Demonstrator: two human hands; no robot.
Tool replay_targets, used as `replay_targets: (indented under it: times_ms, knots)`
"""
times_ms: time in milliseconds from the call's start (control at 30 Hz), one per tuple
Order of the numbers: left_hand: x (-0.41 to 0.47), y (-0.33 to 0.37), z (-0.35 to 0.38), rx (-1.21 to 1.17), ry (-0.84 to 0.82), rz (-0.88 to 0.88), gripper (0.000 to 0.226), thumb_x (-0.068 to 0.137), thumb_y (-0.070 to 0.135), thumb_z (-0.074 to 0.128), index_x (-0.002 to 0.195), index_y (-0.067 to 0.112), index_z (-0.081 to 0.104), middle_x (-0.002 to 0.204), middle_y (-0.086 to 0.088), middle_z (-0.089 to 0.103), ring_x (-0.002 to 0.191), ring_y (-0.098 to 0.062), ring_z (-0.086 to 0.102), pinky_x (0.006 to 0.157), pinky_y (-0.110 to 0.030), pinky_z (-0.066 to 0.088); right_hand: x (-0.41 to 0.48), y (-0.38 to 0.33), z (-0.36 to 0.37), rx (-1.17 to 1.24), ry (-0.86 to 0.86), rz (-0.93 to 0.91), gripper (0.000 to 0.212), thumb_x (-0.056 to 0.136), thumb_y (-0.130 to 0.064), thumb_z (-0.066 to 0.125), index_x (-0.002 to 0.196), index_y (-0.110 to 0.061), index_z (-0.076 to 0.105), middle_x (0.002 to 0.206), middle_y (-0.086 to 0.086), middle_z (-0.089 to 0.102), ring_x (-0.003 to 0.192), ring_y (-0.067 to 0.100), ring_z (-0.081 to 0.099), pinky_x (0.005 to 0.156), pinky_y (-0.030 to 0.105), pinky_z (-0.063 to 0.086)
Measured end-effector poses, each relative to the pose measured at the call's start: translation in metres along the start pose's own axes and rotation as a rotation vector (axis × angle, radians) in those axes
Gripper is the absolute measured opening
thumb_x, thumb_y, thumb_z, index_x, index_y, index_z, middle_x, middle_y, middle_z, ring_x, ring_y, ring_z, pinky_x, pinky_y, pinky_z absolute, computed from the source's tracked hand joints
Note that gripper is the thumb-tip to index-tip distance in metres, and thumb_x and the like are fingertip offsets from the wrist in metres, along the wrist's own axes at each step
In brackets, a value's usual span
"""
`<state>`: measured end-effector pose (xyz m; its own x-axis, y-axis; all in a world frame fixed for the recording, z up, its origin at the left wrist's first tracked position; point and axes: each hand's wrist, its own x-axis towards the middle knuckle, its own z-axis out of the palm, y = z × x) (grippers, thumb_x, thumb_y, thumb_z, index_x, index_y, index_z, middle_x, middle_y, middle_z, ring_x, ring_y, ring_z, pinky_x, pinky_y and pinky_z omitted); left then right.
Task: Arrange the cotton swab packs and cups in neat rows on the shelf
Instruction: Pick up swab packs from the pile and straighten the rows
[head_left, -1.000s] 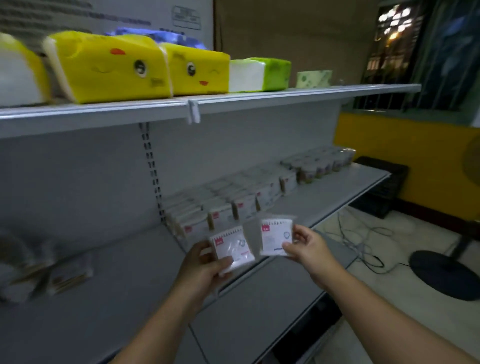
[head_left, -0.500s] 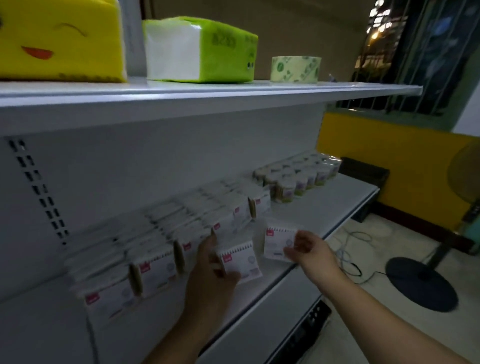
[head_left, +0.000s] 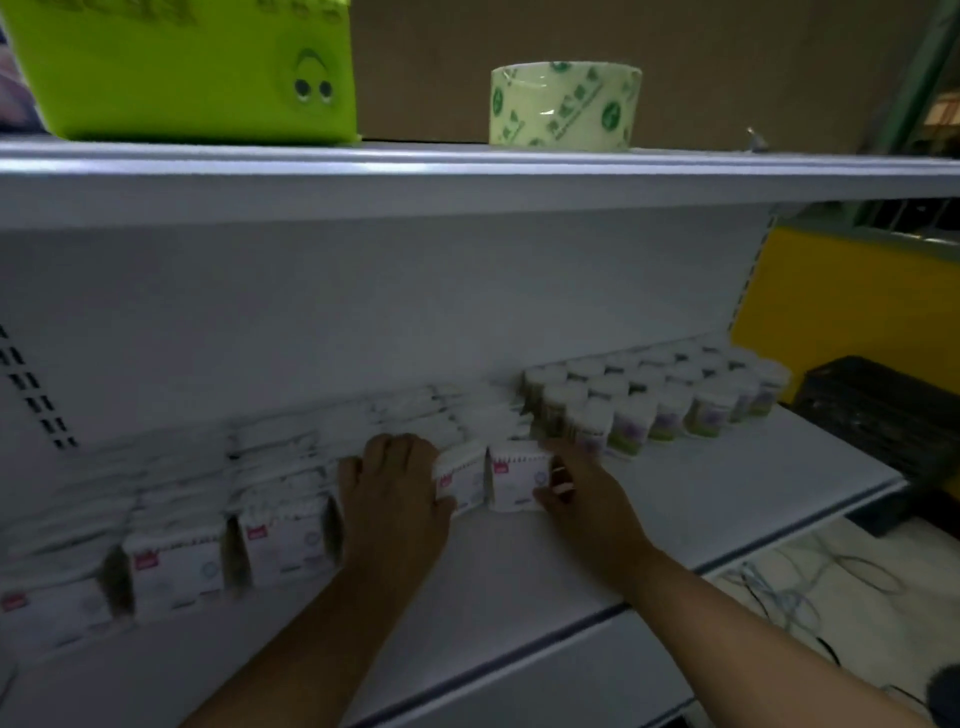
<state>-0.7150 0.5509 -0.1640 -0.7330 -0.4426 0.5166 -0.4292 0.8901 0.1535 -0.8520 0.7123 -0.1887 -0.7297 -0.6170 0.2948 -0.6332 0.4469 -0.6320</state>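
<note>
Head cam, fwd-down, close on shelf (head_left: 675, 499).

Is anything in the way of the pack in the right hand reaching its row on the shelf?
Nothing visible. The pack already stands on the shelf at its row's front, the right hand holding its edge; the cups stand further right.

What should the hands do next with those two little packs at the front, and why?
Probably nudge both packs back snug against their rows, then let go. The right hand pinches the right pack, upright beside the cups; the left hand touches the left pack next to it. Both seem to stand on the shelf already.
</note>
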Motion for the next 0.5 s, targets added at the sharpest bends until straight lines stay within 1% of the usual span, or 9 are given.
replay_targets:
  times_ms: [100, 133, 167, 200, 233, 267, 300, 333, 500]
  knots:
    - [-0.001, -0.001, 0.006, 0.128, -0.046, -0.046, 0.067, 0.039, 0.033, 0.09, 0.097, 0.009, 0.066, 0.12, -0.017, 0.061, 0.117, -0.031, 0.038, 0.09, -0.046, 0.024, 0.016, 0.012, 0.009, -0.257, 0.052, -0.239, 0.058, 0.083, -0.015, 0.066, 0.136, -0.012, 0.042, 0.139, 0.016, 0.043, 0.127, 0.034, 0.044, 0.099, 0.041, 0.045]
    - [0.0, 0.002, 0.006, 0.15, -0.031, -0.052, 0.071, 0.041, 0.033, 0.089, 0.104, 0.008, 0.064, 0.129, -0.019, 0.055, 0.124, -0.032, 0.034, 0.094, -0.048, 0.022, 0.021, 0.016, 0.01, -0.321, 0.062, -0.32, 0.061, 0.08, -0.017, 0.066, 0.136, -0.012, 0.04, 0.143, 0.02, 0.04, 0.131, 0.036, 0.039, 0.103, 0.049, 0.041]
    - [0.001, 0.007, 0.003, 0.181, -0.061, -0.043, 0.078, 0.05, 0.033, 0.086, 0.118, 0.007, 0.058, 0.142, -0.02, 0.042, 0.132, -0.033, 0.026, 0.101, -0.051, 0.018, 0.027, 0.019, 0.009, -0.375, 0.051, -0.381, 0.062, 0.08, -0.022, 0.062, 0.136, -0.013, 0.037, 0.146, 0.021, 0.037, 0.135, 0.036, 0.034, 0.106, 0.051, 0.033]
    - [0.002, 0.013, -0.002, 0.229, -0.127, -0.022, 0.086, 0.064, 0.035, 0.078, 0.137, 0.007, 0.042, 0.155, -0.018, 0.018, 0.14, -0.034, 0.011, 0.108, -0.054, 0.009, 0.032, 0.021, 0.006, -0.433, 0.038, -0.444, 0.062, 0.082, -0.027, 0.056, 0.138, -0.015, 0.033, 0.148, 0.021, 0.033, 0.137, 0.035, 0.029, 0.109, 0.05, 0.028]
    - [0.005, 0.016, -0.004, 0.274, -0.207, -0.007, 0.09, 0.079, 0.038, 0.065, 0.149, 0.01, 0.016, 0.156, -0.012, -0.01, 0.143, -0.034, -0.008, 0.112, -0.057, -0.005, 0.036, 0.023, 0.003, -0.484, 0.012, -0.507, 0.062, 0.085, -0.032, 0.05, 0.141, -0.014, 0.03, 0.15, 0.02, 0.03, 0.139, 0.034, 0.026, 0.112, 0.048, 0.025]
    - [0.008, 0.019, -0.006, 0.323, -0.301, -0.008, 0.09, 0.089, 0.042, 0.052, 0.15, 0.012, -0.008, 0.15, -0.007, -0.027, 0.142, -0.033, -0.021, 0.11, -0.06, -0.015, 0.039, 0.024, -0.001, -0.529, -0.02, -0.57, 0.064, 0.086, -0.036, 0.047, 0.142, -0.012, 0.028, 0.152, 0.018, 0.028, 0.14, 0.033, 0.024, 0.115, 0.047, 0.022]
    - [0.011, 0.021, -0.007, 0.383, -0.396, -0.015, 0.088, 0.094, 0.045, 0.043, 0.147, 0.014, -0.019, 0.148, -0.005, -0.032, 0.14, -0.033, -0.027, 0.107, -0.061, -0.019, 0.043, 0.024, -0.003, -0.576, -0.054, -0.622, 0.065, 0.088, -0.039, 0.045, 0.143, -0.009, 0.028, 0.153, 0.017, 0.026, 0.141, 0.032, 0.024, 0.114, 0.049, 0.02]
    - [0.015, 0.021, -0.006, 0.421, -0.45, -0.013, 0.087, 0.095, 0.049, 0.039, 0.146, 0.015, -0.023, 0.151, -0.007, -0.03, 0.14, -0.033, -0.027, 0.105, -0.063, -0.02, 0.047, 0.023, -0.004, -0.625, -0.079, -0.658, 0.067, 0.088, -0.041, 0.044, 0.144, -0.008, 0.028, 0.153, 0.015, 0.026, 0.141, 0.032, 0.025, 0.112, 0.049, 0.02]
    - [0.03, 0.016, 0.0, 0.496, -0.536, 0.004, 0.087, 0.095, 0.054, 0.036, 0.146, 0.015, -0.023, 0.157, -0.011, -0.019, 0.143, -0.033, -0.02, 0.106, -0.067, -0.013, 0.06, 0.016, 0.005, -0.72, -0.082, -0.651, 0.069, 0.085, -0.051, 0.036, 0.139, -0.008, 0.032, 0.145, 0.012, 0.042, 0.136, 0.028, 0.033, 0.108, 0.051, 0.025]
